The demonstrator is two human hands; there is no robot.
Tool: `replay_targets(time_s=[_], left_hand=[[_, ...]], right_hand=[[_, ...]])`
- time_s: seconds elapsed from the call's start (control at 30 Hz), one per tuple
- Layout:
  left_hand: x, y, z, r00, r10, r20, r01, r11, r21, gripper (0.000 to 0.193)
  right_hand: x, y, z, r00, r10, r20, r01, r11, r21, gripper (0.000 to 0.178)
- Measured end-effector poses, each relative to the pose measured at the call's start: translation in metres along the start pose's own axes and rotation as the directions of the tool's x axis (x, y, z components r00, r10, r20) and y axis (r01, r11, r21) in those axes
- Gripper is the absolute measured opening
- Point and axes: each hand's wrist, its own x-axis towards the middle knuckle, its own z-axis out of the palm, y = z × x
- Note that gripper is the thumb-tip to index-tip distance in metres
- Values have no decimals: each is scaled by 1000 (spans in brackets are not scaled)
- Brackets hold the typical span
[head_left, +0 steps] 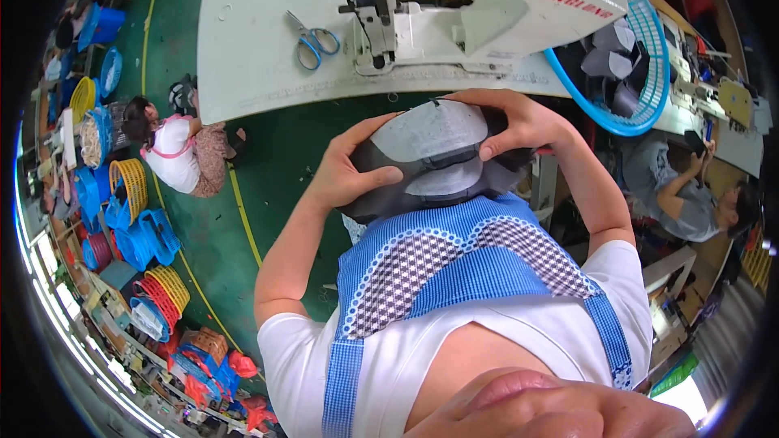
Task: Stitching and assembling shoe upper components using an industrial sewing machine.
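Just in front of my apron, I hold a bundle of curved grey-and-black fabric pieces (442, 131) in both hands. My left hand (349, 164) grips its left side, thumb on the front face and fingers round the outer edge. On the opposite side my right hand (511, 123) holds the upper edge, its thumb pressed against the front. The bundle shows a pale grey upper panel, a dark band across the middle and another grey panel below. How the pieces are joined cannot be made out. Behind it stands a white sewing machine (487, 12).
Blue-handled scissors (310, 42) lie on the white machine table (256, 40). A blue basket (656, 73) with grey pieces stands at the right. One person (182, 150) sits at the left, another (682, 182) works at the right. Several baskets (134, 186) line the green floor (211, 235).
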Motion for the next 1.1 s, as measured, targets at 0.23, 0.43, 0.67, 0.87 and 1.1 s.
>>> replay_targets(time_s=[0.23,0.43,0.67,0.87,1.1], left_hand=[[12,58,-53,992,29,124,-84,881,465,48],[-3,76,-92,968,-52,247,-32,945,325,36],[33,63,-155,997,41,66,-49,991,123,19],[71,55,-178,994,40,105,-43,999,33,14],[86,47,-190,986,-115,124,120,992,-37,16]], right_hand=[[11,-24,-23,986,-132,-99,110,973,-204,54],[15,-47,-31,997,50,-64,-48,998,27,22],[57,-31,-19,787,189,-587,110,893,436,25],[82,-2,-6,584,177,-792,324,844,427,23],[81,-7,-7,639,217,-738,422,704,572,22]])
